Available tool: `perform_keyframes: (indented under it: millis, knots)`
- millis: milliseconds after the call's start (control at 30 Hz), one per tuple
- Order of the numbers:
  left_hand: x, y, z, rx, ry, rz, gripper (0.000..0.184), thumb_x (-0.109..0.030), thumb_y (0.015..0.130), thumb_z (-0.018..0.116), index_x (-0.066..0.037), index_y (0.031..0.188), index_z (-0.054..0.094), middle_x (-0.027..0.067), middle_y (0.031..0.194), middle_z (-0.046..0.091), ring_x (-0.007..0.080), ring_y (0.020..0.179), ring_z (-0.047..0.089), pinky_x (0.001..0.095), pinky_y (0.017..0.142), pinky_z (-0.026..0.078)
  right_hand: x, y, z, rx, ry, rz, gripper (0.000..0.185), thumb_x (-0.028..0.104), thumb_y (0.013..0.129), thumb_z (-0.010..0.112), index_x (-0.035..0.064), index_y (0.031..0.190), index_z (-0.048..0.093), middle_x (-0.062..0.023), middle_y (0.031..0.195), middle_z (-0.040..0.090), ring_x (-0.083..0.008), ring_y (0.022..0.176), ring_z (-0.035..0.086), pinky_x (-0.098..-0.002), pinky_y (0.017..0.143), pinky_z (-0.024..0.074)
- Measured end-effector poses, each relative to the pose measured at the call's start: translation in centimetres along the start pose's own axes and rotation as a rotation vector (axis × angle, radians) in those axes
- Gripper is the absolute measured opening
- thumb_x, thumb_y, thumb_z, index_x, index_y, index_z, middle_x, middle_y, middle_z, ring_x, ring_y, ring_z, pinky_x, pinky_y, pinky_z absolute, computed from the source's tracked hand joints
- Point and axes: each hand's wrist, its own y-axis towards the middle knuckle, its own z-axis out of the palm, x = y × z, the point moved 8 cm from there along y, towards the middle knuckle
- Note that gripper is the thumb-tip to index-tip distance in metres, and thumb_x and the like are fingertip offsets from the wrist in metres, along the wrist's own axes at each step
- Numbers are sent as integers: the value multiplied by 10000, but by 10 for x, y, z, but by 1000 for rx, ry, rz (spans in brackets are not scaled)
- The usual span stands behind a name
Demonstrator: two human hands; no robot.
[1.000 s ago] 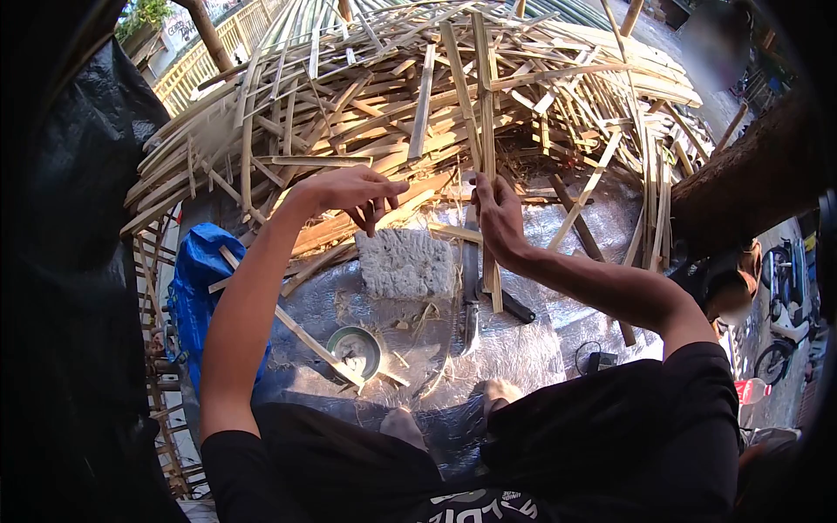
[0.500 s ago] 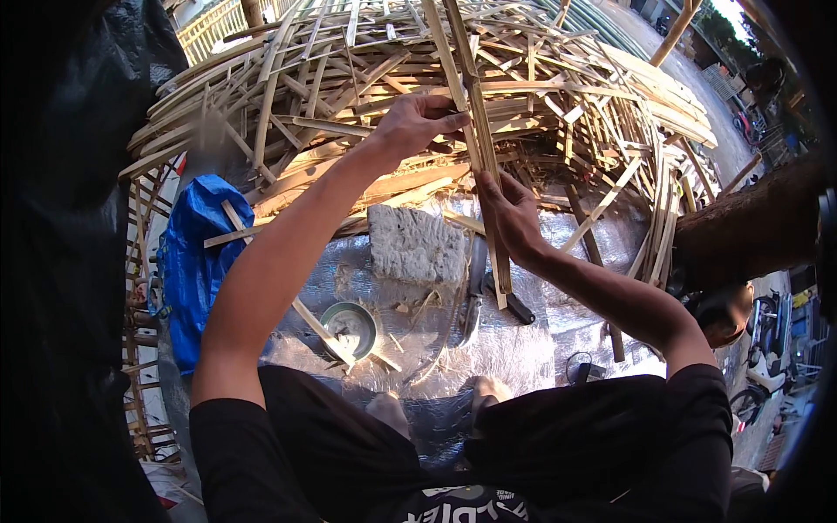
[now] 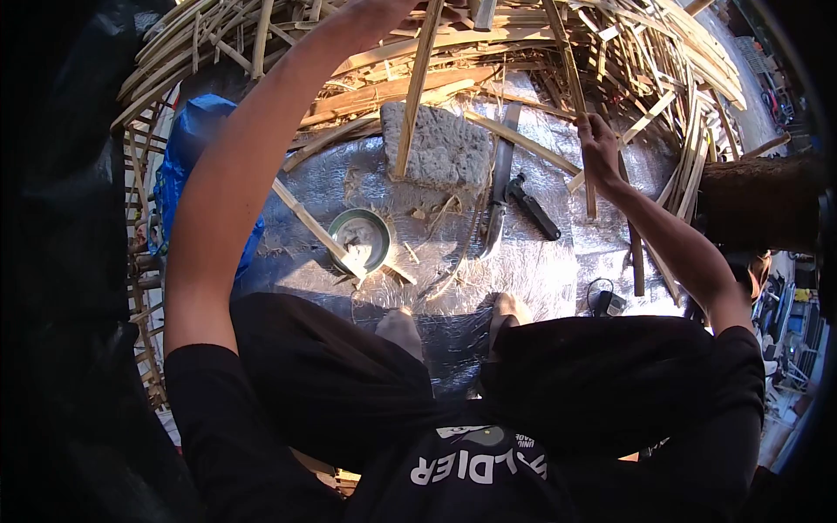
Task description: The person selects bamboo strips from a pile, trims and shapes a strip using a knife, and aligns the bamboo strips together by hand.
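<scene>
My left hand (image 3: 384, 12) is at the top edge, partly cut off, its fingers around one long bamboo strip (image 3: 418, 83) whose lower end hangs over a rough grey block (image 3: 436, 144). Farther right, my right hand (image 3: 600, 150) is closed on another bamboo strip (image 3: 569, 74), which points down past the hand. The two strips are well apart. Below them on the silvery sheet (image 3: 532, 270) lie a long-bladed knife (image 3: 503, 166) and a black-handled tool (image 3: 534, 209), perhaps a hammer.
A large heap of bamboo strips (image 3: 680, 52) spans the far side. A green-rimmed bowl (image 3: 386, 244) with a stick across it stands before my feet. A blue bag (image 3: 187, 152) lies at the left, a thick log (image 3: 758, 200) at the right.
The two bamboo strips were close together between my hands and are now spread apart. My left hand has moved up and left, my right hand right. The view has tilted downward.
</scene>
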Motion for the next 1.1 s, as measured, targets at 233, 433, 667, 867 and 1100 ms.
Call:
perform_keyframes:
  millis: [233,433,667,867,1100]
  knots:
    - [-2,-7,-25,-177,-55,6,281,-258,975,635,-43,1157,624,71,936,688,160,742,662,303,638,555,-67,-31,-44,-209,-611,-69,401,329,928,639,14,1161,554,-171,1075,575,-304,1021,521,-417,920,404]
    - [-23,-20,-39,-613,173,-42,241,-259,964,655,-62,1103,663,43,946,703,131,827,637,265,693,533,-34,-86,37,510,-439,17,436,421,932,619,-2,825,612,-134,707,622,-274,655,605,-432,656,489]
    - [-12,-22,-39,-657,148,-38,286,-351,945,673,-92,1064,699,13,906,679,114,787,587,255,717,466,-35,-147,123,1175,-373,617,878,789,788,574,-86,803,643,-220,829,711,-263,644,721,-354,600,621]
    - [3,-28,-31,-367,-102,84,233,-188,940,674,-29,1108,648,100,1044,718,223,964,718,349,795,630,-29,-137,145,1178,-285,600,600,493,823,749,-94,928,676,-209,888,722,-256,717,732,-344,649,625]
    - [-7,-38,-46,-381,-199,16,210,-158,964,630,-19,1111,576,154,1075,702,267,1012,703,335,816,640,-44,-151,143,905,-185,773,445,426,811,732,-1,934,724,-154,821,702,-202,661,689,-302,583,572]
